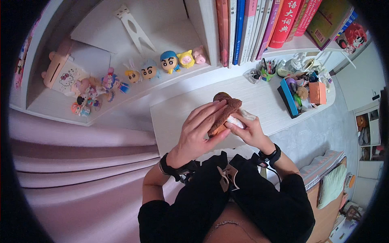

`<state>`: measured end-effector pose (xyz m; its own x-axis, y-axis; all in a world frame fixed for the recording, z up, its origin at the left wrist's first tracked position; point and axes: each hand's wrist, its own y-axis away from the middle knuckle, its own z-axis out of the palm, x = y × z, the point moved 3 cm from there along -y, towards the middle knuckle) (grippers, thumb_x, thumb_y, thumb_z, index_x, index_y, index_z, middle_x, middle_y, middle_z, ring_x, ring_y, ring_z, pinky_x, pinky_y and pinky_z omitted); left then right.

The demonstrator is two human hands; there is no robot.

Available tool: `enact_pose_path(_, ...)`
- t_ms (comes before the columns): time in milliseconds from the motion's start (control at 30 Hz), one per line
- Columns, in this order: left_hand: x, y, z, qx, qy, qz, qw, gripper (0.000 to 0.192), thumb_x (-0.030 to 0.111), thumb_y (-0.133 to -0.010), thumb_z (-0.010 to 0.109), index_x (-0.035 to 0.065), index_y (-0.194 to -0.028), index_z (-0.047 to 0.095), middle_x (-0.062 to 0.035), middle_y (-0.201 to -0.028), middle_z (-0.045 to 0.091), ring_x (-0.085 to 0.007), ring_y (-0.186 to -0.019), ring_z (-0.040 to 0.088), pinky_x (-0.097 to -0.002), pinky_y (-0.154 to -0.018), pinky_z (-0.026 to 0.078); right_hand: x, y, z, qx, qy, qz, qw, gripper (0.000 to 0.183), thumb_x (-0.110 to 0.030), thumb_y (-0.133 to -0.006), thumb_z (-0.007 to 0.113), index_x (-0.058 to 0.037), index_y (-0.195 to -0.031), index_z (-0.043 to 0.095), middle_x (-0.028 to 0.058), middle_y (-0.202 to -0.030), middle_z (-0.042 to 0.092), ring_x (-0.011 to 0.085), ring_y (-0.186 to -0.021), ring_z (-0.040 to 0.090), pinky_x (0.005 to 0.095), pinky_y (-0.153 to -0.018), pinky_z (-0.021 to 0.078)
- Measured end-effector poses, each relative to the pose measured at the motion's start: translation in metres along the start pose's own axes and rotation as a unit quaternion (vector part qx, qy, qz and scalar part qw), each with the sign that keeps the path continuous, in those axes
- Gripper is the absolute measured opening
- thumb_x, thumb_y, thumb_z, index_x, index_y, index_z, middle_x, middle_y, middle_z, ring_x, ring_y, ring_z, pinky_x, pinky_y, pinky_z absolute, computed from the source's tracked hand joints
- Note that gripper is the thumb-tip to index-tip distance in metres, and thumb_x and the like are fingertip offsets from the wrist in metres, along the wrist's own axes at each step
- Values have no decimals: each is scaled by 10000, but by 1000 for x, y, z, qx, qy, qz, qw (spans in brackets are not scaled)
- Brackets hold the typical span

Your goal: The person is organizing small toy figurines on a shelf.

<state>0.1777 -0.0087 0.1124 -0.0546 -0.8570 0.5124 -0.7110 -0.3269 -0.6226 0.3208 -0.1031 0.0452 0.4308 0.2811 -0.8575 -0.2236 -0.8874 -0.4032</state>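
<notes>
Above the near part of a pale desk (188,106), both hands hold a brown fuzzy plush item (231,104) with an orange part on its underside. My left hand (199,129) lies over its left side, fingers spread across the brown surface and thumb along the lower edge. At its right side my right hand (250,129) pinches a white speckled piece (235,121) between thumb and fingers. Whether that white piece belongs to the plush item cannot be told. The fingertips behind the item are partly hidden.
A blue box (288,98) of small items, a green pen holder (268,74) and a clear cup (254,76) stand on the desk's right. Figurines (169,62) line the left shelf; books (240,30) stand above. A pink curtain (88,158) hangs at left.
</notes>
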Motion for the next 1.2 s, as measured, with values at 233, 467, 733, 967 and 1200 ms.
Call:
enact_pose_path(233,-9,-3,-4,67,-37,1,997,288,23,-653,766,-18,-928,692,-91,-1004,668,-243,-925,625,-326,-797,504,3,-2,11,35,-8,-4,999,329,-99,-818,703,33,-1106,614,130,-893,635,162,-711,587,263,-610,454)
enact_pose_path(467,-2,5,-10,65,-68,-43,995,218,18,-650,776,1,-849,689,-57,-867,653,-213,-818,622,-291,-694,499,-4,-5,10,46,75,-50,995,322,-87,-798,700,-4,-1102,633,130,-793,600,228,-619,551,311,-570,445)
enact_pose_path(733,-19,14,-3,-8,27,-184,982,178,37,-690,775,-7,-834,678,-76,-807,620,-193,-688,632,-284,-618,519,-6,-1,0,41,257,-150,954,258,-115,-777,684,-24,-1015,644,88,-820,580,253,-706,552,343,-620,448)
enact_pose_path(967,-20,4,5,-78,151,-269,948,166,33,-714,780,-41,-822,679,-33,-789,579,-88,-681,603,-213,-593,522,-6,11,-9,62,307,-173,934,293,-80,-716,727,-8,-987,638,107,-921,612,281,-806,585,365,-701,481)
enact_pose_path(1200,-11,0,-14,-56,263,-305,913,144,46,-766,746,-50,-829,659,2,-790,541,-48,-722,537,-197,-596,471,2,13,-23,177,142,-36,973,307,-35,-762,701,8,-1056,624,124,-891,615,245,-780,582,324,-632,459)
